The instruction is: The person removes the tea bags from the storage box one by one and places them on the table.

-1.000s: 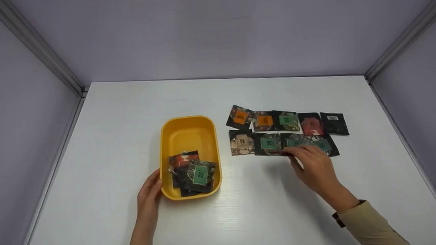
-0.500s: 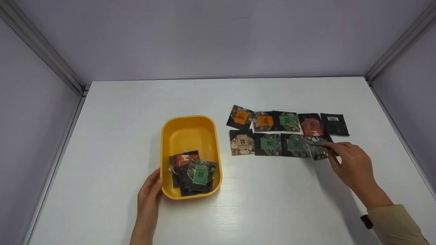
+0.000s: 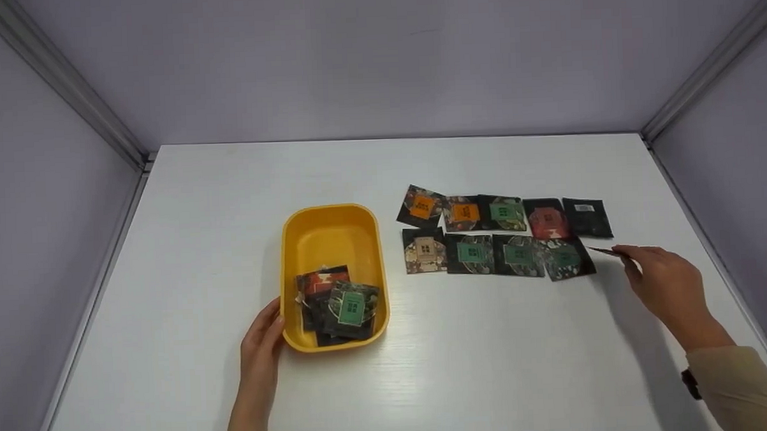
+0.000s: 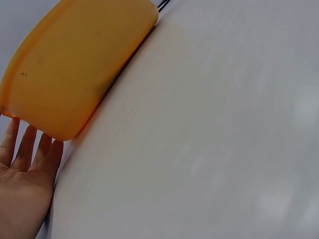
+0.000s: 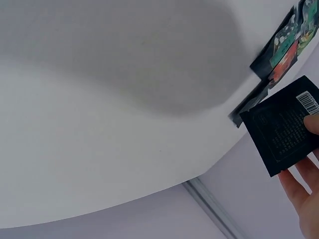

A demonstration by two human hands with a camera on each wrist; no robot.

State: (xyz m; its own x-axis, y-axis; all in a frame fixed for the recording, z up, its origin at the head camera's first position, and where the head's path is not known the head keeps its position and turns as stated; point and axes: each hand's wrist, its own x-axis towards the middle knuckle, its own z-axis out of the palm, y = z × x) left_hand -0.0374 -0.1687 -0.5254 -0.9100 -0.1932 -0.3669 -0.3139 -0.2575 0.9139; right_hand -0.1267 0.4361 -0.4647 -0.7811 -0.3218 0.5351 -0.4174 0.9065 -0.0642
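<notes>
My right hand [image 3: 670,288] pinches a flat black sachet [image 5: 276,130] between thumb and fingers, above the right end of the front row. In the right wrist view its dark back shows a white barcode and small print. The head view gives it almost edge-on. My left hand [image 3: 258,344] touches the left side of a yellow plastic tub [image 3: 331,239], its fingers [image 4: 25,149] straight against the tub's wall in the left wrist view. Several sachets [image 3: 352,309] lie in a loose pile at the tub's near end, a green-labelled one on top.
Two rows of printed sachets lie right of the tub. The back row runs from a tilted orange-labelled sachet [image 3: 422,206] to a black one with a barcode [image 3: 588,218]. In front, a beige-labelled sachet [image 3: 425,250] leads several green-labelled ones. Grey walls [image 3: 378,62] enclose the white table.
My right hand has moved right along the front row with the pinched sachet, uncovering the green-labelled sachets there. My left hand and the tub have stayed in place.
</notes>
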